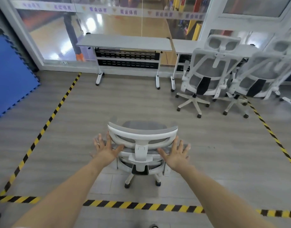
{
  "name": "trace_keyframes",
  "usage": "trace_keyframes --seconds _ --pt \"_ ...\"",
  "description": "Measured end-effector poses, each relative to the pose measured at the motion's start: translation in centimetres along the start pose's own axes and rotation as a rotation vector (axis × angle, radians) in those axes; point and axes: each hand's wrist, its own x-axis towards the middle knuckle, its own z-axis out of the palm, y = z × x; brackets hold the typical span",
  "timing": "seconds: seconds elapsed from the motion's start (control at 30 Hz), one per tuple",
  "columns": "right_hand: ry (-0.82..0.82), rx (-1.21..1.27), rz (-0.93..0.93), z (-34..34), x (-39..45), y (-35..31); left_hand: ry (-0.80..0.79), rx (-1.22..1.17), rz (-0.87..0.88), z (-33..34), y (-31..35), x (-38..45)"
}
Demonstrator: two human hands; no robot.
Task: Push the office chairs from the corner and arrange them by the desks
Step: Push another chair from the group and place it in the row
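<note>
A white office chair with grey mesh [142, 137] stands in front of me, its back toward me. My left hand [105, 148] lies flat against the left side of the backrest with fingers spread. My right hand [176, 153] lies flat on the right side the same way. Neither hand grips anything. A grey desk [125, 41] stands ahead by the glass wall with no chair at it. Two more white chairs [205, 74] [259, 76] stand at the desks on the right [184, 46].
Yellow-black hazard tape [47, 119] marks a rectangle on the grey floor. A blue foam mat [10, 76] leans at the left. The glass wall [108, 22] runs behind the desks. Open floor lies between my chair and the left desk.
</note>
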Motion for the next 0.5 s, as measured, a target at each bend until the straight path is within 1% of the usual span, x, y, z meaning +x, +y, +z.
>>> trace_keyframes --seconds 0.23,0.37,0.5 --pt "0.006 0.008 -0.035 -5.1 11.3 -3.9 0.019 -0.035 -0.030 -2.9 5.4 10.4" --pt "0.028 0.001 -0.051 -7.5 18.5 -7.0 0.034 -0.061 0.006 -5.2 8.5 17.3" --pt "0.046 -0.008 -0.034 -10.3 25.9 -10.9 0.028 -0.036 0.046 -8.5 12.0 24.9"
